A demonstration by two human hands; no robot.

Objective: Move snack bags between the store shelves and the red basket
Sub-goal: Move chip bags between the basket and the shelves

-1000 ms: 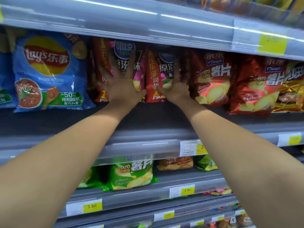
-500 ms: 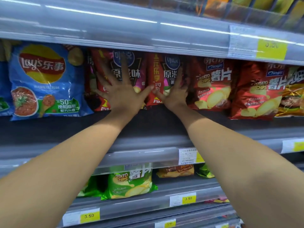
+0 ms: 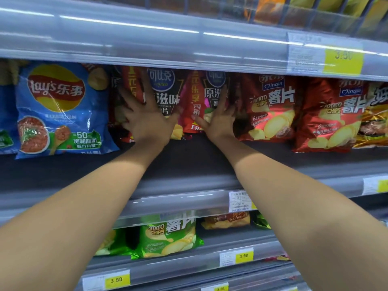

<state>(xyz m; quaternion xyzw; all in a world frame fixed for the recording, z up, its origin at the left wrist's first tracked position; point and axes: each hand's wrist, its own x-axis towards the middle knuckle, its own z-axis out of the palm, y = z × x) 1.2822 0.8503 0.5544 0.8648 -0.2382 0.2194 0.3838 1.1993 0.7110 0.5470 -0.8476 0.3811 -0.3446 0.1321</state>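
Head view. Both arms reach up to the middle shelf [image 3: 189, 164], where the snack bags stand upright in a row.

The left hand [image 3: 147, 122] lies flat, fingers straight and spread wide, against the face of a black-and-red Copico chip bag [image 3: 165, 91]. It presses the bag and grips nothing.

The right hand [image 3: 218, 120] lies flat in the same way, fingers straight, on the red Copico bag [image 3: 196, 99] just beside the first, at 3 o'clock from it. The two thumbs point toward each other, near but apart.

At 9 o'clock from the left hand stands a blue Lay's bag [image 3: 58, 108]. At 3 o'clock from the right hand stand two red Qinqin potato chips bags [image 3: 270, 106], side by side.

At 6 o'clock, on the shelf below, a green potato chips bag [image 3: 168, 238] leans forward, with a barbecue-flavour bag [image 3: 228, 220] at its 2 o'clock. A yellow 3.50 price label [image 3: 243, 256] sits on that shelf's front rail.
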